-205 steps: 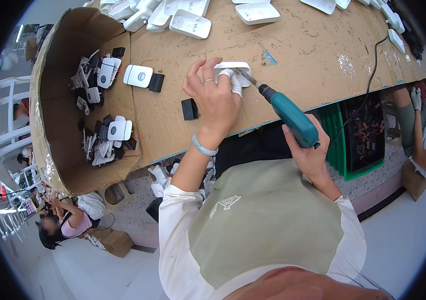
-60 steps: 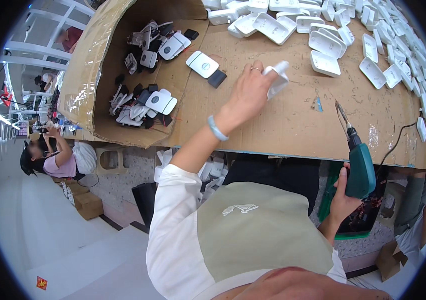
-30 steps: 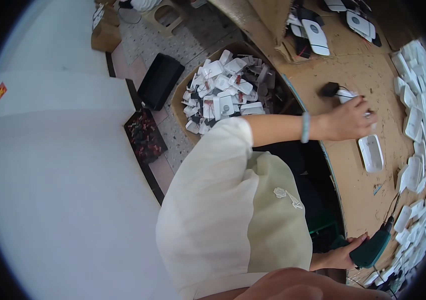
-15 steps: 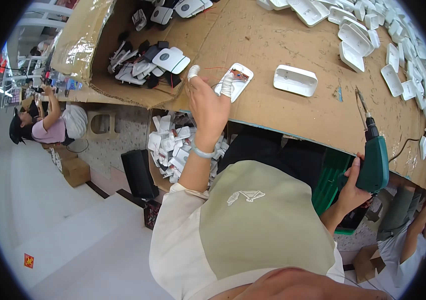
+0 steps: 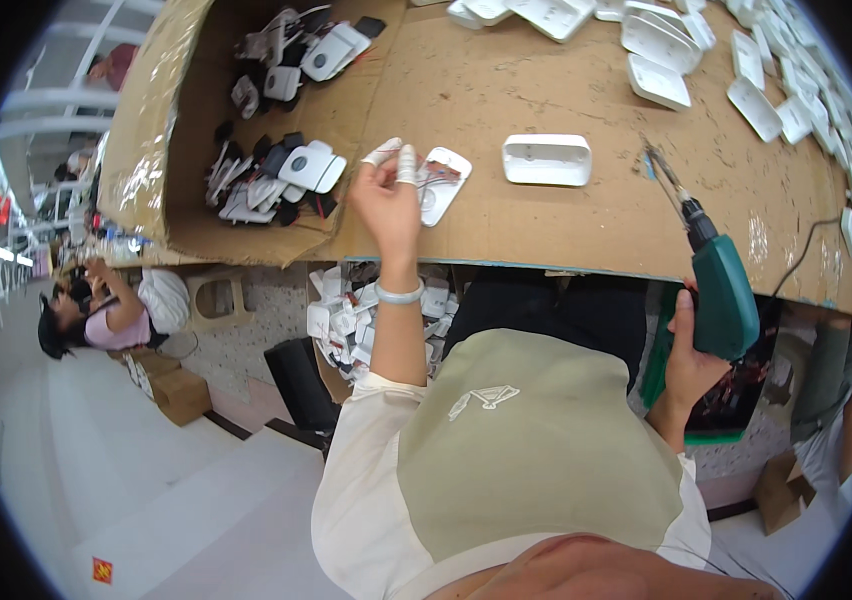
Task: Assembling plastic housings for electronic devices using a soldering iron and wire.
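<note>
The fingers (image 5: 407,168) of the left hand (image 5: 389,210), two of them wrapped in white, are bent and raised over the desk (image 5: 471,95); whether they pinch a thin wire there is too small to tell. Just to their right lies a white cover (image 5: 436,207), inner side up, with a small board and wires in it; contact with the fingers cannot be made out. Farther right of them, between the two hands, an open white shell (image 5: 548,173) sits apart from the cover. The right hand's (image 5: 691,375) fingers are wrapped around the body of a green tool (image 5: 724,300), whose long metal tip points away from them, up and to the left, near a blue mark (image 5: 650,165). Left of the left fingers, a cardboard box (image 5: 151,130) on its side holds white-and-black units (image 5: 308,168). Beyond the right fingers, many white shells (image 5: 658,82) lie heaped toward the far edge.
</note>
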Demonstrator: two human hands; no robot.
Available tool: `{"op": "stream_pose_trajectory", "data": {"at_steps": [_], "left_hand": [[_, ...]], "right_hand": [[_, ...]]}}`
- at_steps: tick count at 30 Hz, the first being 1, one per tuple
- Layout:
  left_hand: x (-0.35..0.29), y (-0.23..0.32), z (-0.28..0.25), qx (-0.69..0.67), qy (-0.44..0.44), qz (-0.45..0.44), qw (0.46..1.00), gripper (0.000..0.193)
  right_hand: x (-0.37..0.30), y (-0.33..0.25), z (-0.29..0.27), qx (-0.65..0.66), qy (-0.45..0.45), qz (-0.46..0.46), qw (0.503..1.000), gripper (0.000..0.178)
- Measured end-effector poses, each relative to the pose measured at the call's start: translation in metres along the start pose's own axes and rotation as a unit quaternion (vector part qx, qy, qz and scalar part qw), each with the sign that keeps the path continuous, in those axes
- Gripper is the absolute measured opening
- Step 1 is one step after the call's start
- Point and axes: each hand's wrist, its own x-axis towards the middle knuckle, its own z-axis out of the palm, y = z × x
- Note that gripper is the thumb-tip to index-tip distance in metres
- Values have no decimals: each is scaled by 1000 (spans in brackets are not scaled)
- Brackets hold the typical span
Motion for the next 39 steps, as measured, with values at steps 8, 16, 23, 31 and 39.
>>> {"op": "stream_pose_trajectory", "data": {"at_steps": [8,16,23,31,39], "left_hand": [[-36,9,11,141,-117,199,963,12],[-67,3,42,304,-146,335,880,31],[-62,12,66,415,-83,351,835,17],[-61,10,72,440,-75,332,831,19],[-61,6,70,428,-70,323,841,20]], "right_hand": [[-10,2,0,-57,-58,41,996,21],[-5,6,21,-92,-160,-67,981,20],[2,13,41,-123,-177,-135,967,26],[10,22,50,-126,-202,-151,959,29],[12,24,53,-130,-211,-142,958,29]]}}
